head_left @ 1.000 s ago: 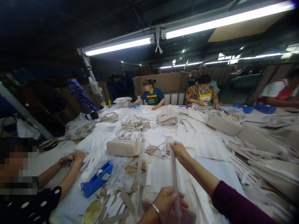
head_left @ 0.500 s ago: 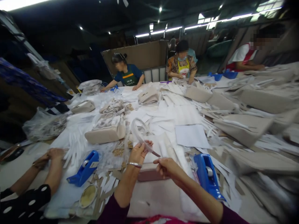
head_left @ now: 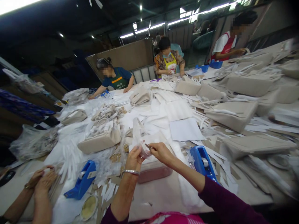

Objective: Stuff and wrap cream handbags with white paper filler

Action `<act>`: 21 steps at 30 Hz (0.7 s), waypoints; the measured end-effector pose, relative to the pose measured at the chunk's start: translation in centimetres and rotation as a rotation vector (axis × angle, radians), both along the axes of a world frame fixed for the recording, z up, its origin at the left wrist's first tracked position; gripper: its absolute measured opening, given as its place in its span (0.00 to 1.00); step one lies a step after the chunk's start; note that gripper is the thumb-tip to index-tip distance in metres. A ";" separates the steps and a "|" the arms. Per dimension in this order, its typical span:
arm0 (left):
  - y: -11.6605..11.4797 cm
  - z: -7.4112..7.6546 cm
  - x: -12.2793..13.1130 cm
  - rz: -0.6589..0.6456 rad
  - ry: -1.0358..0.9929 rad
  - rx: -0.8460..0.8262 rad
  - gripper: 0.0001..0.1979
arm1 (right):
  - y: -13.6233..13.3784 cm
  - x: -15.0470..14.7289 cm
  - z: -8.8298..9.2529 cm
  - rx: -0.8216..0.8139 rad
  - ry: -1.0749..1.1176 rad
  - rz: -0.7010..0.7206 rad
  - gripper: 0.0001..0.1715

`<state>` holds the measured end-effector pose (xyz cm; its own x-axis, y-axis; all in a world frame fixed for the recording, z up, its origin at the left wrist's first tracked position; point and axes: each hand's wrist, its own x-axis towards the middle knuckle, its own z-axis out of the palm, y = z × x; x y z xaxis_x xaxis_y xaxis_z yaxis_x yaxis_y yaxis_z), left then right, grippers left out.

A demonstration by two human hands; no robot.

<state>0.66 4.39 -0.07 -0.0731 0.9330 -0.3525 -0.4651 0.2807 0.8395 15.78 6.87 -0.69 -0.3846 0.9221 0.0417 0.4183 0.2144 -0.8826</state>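
Observation:
My left hand (head_left: 134, 158), with a silver bangle on the wrist, and my right hand (head_left: 160, 151) meet over the table's near middle. Both pinch a narrow clear plastic sleeve (head_left: 138, 133) that curls up and away from my fingers. A thin dark strip (head_left: 148, 146) shows at the sleeve's end between the two hands. Just below them lies a pinkish flat box (head_left: 153, 172). A blue tape dispenser (head_left: 202, 161) stands close to my right forearm.
A second blue tape dispenser (head_left: 82, 182) and a round tin lid (head_left: 89, 207) sit at the near left, beside another person's hands (head_left: 42, 181). Beige bags (head_left: 99, 139) and white paper sheets (head_left: 185, 128) cover the table. Three people work along the far side.
The camera tilted down and left. My hands drew together from far apart along the stretched sleeve, and the sleeve now curls upward between them.

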 end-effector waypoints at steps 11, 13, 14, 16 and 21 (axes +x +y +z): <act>-0.3 0.5 -0.2 -0.033 -0.078 0.019 0.14 | 0.6 -0.3 0.0 0.351 -0.090 0.137 0.13; -0.3 0.4 0.0 0.005 -0.054 0.053 0.17 | 0.6 -0.2 0.1 0.315 0.034 0.108 0.12; -0.3 0.3 0.2 0.044 -0.053 0.071 0.19 | 0.5 -0.1 0.2 0.273 0.111 0.052 0.11; -0.4 0.1 0.8 0.139 -0.048 0.109 0.24 | 0.3 0.0 0.4 0.158 0.256 -0.127 0.10; -0.6 -1.1 3.1 0.209 0.043 0.193 0.32 | -0.6 -0.7 1.0 -0.145 0.445 -0.290 0.14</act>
<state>3.71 3.78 -1.16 -0.2821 0.9456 -0.1621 -0.4589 0.0153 0.8884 15.06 6.27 0.27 -0.0880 0.9961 0.0069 0.0214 0.0088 -0.9997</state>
